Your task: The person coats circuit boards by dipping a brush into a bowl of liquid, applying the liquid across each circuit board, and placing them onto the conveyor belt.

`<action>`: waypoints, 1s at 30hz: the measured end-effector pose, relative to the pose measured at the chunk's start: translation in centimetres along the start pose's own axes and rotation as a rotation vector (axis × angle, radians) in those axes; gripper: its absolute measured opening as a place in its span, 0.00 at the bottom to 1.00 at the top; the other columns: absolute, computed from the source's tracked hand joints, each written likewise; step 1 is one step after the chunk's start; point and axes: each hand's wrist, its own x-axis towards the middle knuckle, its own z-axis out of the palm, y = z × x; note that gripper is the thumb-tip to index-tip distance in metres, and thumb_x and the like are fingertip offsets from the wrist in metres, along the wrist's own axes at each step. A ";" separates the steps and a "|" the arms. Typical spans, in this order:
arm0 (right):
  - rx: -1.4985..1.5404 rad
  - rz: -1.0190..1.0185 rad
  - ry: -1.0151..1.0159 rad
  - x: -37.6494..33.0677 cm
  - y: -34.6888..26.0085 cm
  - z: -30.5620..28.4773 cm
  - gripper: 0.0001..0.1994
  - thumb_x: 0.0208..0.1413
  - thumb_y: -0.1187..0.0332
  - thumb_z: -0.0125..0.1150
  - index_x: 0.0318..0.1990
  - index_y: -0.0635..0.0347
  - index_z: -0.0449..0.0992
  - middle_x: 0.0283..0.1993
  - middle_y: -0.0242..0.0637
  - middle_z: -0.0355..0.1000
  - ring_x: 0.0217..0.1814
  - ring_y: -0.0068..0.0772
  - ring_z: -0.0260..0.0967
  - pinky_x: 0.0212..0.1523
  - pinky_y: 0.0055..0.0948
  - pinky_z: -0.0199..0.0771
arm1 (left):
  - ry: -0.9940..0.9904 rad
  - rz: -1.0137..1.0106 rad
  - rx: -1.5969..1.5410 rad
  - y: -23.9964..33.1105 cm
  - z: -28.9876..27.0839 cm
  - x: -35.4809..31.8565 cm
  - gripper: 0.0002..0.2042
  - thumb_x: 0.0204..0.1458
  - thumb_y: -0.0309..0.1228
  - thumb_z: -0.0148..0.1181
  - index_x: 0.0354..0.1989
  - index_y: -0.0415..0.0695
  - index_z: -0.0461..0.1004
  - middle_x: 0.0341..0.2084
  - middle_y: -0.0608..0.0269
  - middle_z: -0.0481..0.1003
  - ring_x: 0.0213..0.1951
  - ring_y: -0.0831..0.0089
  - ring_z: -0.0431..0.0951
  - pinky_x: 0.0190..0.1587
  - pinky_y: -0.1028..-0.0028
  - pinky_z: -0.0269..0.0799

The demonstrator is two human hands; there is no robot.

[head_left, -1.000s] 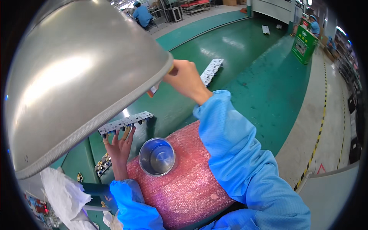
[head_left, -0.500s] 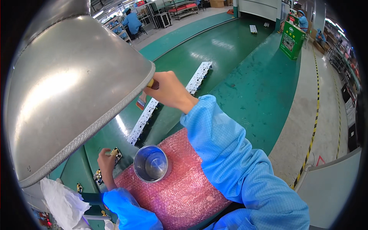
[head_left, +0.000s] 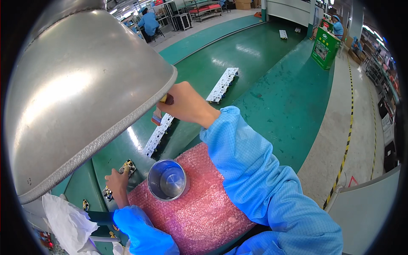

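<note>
Right grip clenches a brush over the green conveyor; left grip unclear.

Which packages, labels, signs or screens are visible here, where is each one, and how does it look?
Green box-shaped stand: far right beside the green belt, with a pale printed panel on its front.
Cardboard boxes: top centre, far background, brown.
Pink bubble wrap sheet: bottom centre, under the metal cup.
Red triangle mark: on the floor at the right, beside the yellow-black striped line.
No screens can be made out.
</note>
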 end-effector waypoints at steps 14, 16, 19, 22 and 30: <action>-0.005 -0.001 -0.043 -0.1 -0.4 0.1 0.06 0.44 0.73 0.59 0.32 0.64 0.75 0.27 0.47 0.73 0.28 0.47 0.73 0.33 0.36 0.73 | -0.026 -0.061 0.048 0.2 -0.6 -0.3 0.31 0.44 0.55 0.59 0.47 0.40 0.69 0.48 0.27 0.64 0.50 0.33 0.66 0.51 0.50 0.65; -0.010 -0.010 -0.040 -0.1 -0.4 0.0 0.06 0.44 0.73 0.59 0.32 0.64 0.75 0.27 0.47 0.73 0.29 0.48 0.73 0.33 0.36 0.73 | -0.060 -0.061 0.076 -0.1 -1.1 -0.2 0.31 0.44 0.55 0.59 0.47 0.39 0.69 0.48 0.28 0.66 0.50 0.34 0.67 0.51 0.51 0.65; 0.006 -0.020 -0.034 -0.2 -0.2 0.2 0.06 0.45 0.73 0.59 0.32 0.64 0.75 0.27 0.48 0.73 0.30 0.48 0.73 0.34 0.36 0.73 | -0.144 -0.055 0.060 -0.5 -1.9 -0.2 0.32 0.43 0.56 0.59 0.47 0.39 0.69 0.46 0.31 0.70 0.51 0.38 0.69 0.52 0.53 0.65; -0.006 -0.009 -0.067 -0.2 0.0 0.4 0.06 0.45 0.72 0.59 0.31 0.64 0.75 0.27 0.49 0.73 0.30 0.49 0.72 0.34 0.37 0.73 | -0.156 -0.045 0.037 -0.3 -1.9 -0.4 0.33 0.44 0.57 0.58 0.46 0.37 0.69 0.44 0.36 0.73 0.51 0.43 0.71 0.53 0.55 0.66; -0.026 0.007 -0.097 -0.3 -0.1 0.7 0.07 0.45 0.70 0.59 0.31 0.64 0.75 0.27 0.49 0.73 0.30 0.50 0.72 0.34 0.38 0.73 | -0.122 -0.015 0.068 0.5 -1.8 -0.9 0.33 0.45 0.57 0.57 0.45 0.36 0.69 0.42 0.37 0.74 0.50 0.43 0.72 0.51 0.55 0.67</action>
